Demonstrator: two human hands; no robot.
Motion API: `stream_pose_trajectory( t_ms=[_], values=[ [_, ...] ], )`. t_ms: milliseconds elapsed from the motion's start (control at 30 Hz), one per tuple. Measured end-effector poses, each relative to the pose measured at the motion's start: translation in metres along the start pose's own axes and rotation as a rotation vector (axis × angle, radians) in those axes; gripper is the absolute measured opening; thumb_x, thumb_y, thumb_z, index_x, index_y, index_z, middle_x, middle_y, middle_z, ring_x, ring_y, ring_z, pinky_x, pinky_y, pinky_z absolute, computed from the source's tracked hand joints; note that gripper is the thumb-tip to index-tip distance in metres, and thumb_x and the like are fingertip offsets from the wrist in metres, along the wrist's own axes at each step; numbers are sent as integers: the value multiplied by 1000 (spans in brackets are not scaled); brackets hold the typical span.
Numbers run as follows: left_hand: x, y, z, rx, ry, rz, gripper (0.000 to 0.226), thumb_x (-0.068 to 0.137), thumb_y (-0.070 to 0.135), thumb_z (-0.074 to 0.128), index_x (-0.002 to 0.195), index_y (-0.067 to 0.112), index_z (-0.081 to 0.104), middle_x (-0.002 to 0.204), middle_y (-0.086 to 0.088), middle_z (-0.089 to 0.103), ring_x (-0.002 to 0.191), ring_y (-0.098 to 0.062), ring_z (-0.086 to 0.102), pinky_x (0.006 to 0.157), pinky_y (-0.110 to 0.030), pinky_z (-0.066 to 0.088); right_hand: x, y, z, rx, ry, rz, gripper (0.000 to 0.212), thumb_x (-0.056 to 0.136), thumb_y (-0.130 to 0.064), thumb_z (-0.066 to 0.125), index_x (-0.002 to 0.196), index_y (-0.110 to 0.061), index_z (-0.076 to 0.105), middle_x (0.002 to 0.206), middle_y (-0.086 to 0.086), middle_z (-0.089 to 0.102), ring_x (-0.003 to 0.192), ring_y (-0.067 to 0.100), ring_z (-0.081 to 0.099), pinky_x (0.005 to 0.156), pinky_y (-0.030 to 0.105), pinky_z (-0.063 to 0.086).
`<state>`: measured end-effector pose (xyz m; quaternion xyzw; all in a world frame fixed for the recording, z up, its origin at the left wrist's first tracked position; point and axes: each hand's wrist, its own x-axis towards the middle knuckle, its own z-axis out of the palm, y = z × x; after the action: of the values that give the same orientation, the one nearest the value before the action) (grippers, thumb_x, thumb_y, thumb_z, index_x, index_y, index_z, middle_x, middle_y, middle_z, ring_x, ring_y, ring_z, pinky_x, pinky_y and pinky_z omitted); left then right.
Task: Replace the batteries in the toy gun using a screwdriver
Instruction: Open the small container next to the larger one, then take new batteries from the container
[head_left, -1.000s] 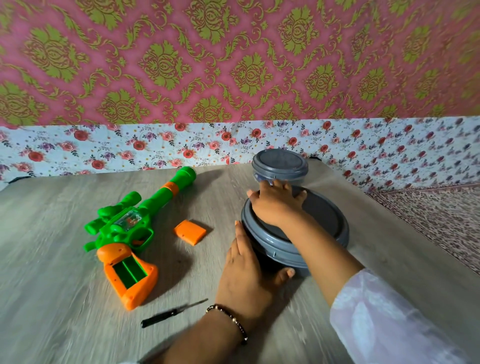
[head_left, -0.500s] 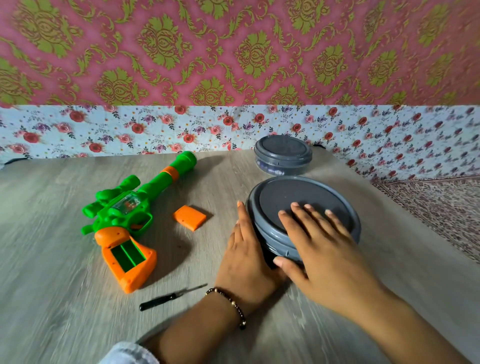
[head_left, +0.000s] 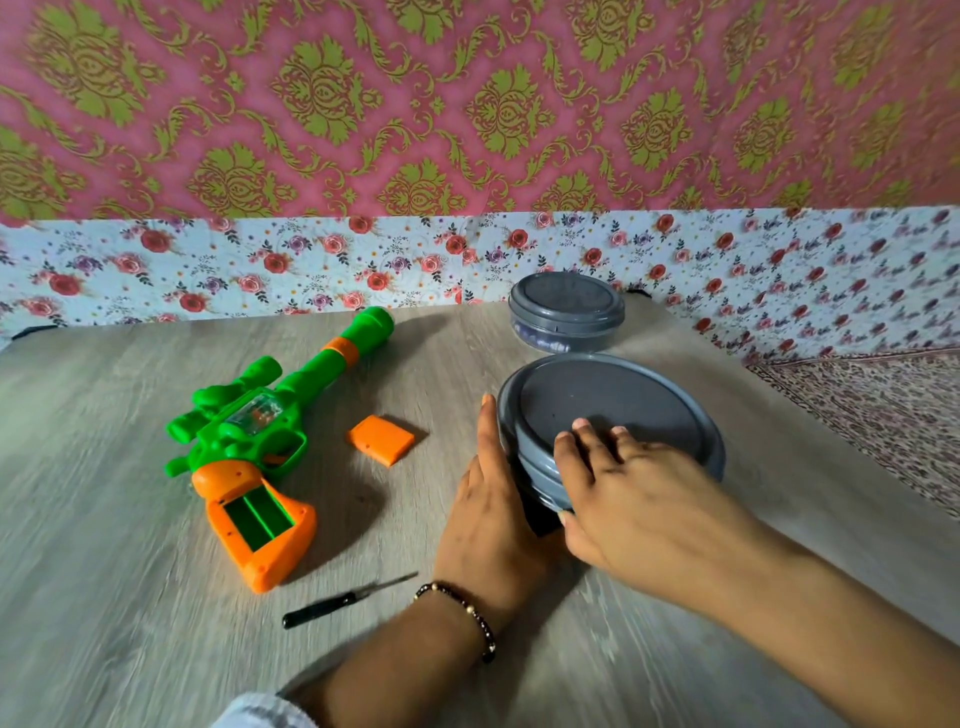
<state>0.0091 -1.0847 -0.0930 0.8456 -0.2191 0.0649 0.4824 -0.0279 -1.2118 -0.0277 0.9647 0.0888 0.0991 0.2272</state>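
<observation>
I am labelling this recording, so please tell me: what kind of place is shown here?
Probably a room at home: a grey wood-grain table stands against pink and gold damask wallpaper, with a floral paper strip below.

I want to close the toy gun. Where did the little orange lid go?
In the head view the orange lid lies flat on the table, between the toy gun on its left and the left hand on its right.
</observation>
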Motion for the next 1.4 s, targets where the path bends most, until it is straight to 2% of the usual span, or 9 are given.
stream_pose_trajectory(
  t_ms=[133, 400, 533, 600, 700, 767, 900, 1133, 1400],
  values=[
    [0, 0, 0, -14, 14, -17, 123, 61, 46, 70, 126, 55, -34, 147, 4, 42, 133, -11, 43, 106, -26, 36, 3, 4, 3, -53, 49, -49, 61, 55, -18, 81, 102, 16, 60, 96, 40, 63, 62, 48, 65, 42, 43, 52],
    [1, -1, 2, 15, -10, -13, 137, 61, 44, 80, 132, 41, -37, 144, 3, 48, 128, -16, 49, 98, -22, 39, 1, 10, -2, -60, 88, -120, 57, 60, -16, 79, 103, 15, 57, 96, 41, 62, 57, 44, 64, 38, 42, 50],
    [2, -4, 5, 0, 5, -8, 143, 55, 59, 76, 137, 37, -39, 146, 12, 44, 129, -11, 49, 99, -21, 41, -2, 24, -24, 38, 171, -107, 43, 78, -29, 52, 103, 5, 60, 94, 27, 68, 59, 32, 66, 39, 34, 51],
    [3, -7, 6, -17, 11, -1, 143, 55, 59, 78, 139, 37, -36, 145, 12, 45, 128, -12, 50, 101, -31, 45, -6, 35, -35, 151, 239, -84, 42, 81, -34, 41, 103, -4, 59, 98, 14, 66, 70, 29, 67, 48, 37, 54],
    [2, -5, 3, -27, 5, 8, 139, 55, 57, 80, 136, 49, -33, 153, 7, 35, 137, -13, 39, 106, -38, 41, -12, 52, -38, 259, 269, -53, 30, 79, -29, 53, 102, -10, 57, 106, 5, 55, 86, 27, 60, 65, 40, 55],
    [0, -1, -1, 15, -8, 27, 136, 57, 56, 81, 133, 52, -32, 158, 5, 21, 143, -12, 26, 113, -36, 33, -14, 65, -31, 321, 276, 5, 28, 75, -17, 66, 101, -10, 58, 103, 4, 54, 87, 27, 57, 70, 40, 53],
    [0, 0, -2, 84, -31, 21, 132, 63, 51, 81, 147, 30, -19, 162, 6, 1, 147, -10, 11, 117, -24, 19, -12, 92, -10, 384, 229, 135, 37, 73, -2, 70, 108, -7, 59, 108, 4, 54, 97, 28, 54, 80, 43, 51],
    [0, -2, -2, 111, -33, 16, 130, 64, 54, 79, 146, 31, -20, 161, 8, 1, 147, -9, 12, 114, -18, 17, -1, 120, 27, 434, 112, 349, 38, 81, -8, 64, 117, -2, 55, 121, 10, 49, 109, 30, 49, 91, 42, 46],
    [0, 1, -3, 122, -64, -31, 131, 63, 54, 80, 145, 33, -20, 161, 7, 11, 145, -10, 19, 115, -26, 25, 10, 123, 35, 451, 52, 307, 42, 86, -14, 63, 126, -4, 53, 123, 8, 49, 112, 27, 50, 95, 36, 43]
  ],
)
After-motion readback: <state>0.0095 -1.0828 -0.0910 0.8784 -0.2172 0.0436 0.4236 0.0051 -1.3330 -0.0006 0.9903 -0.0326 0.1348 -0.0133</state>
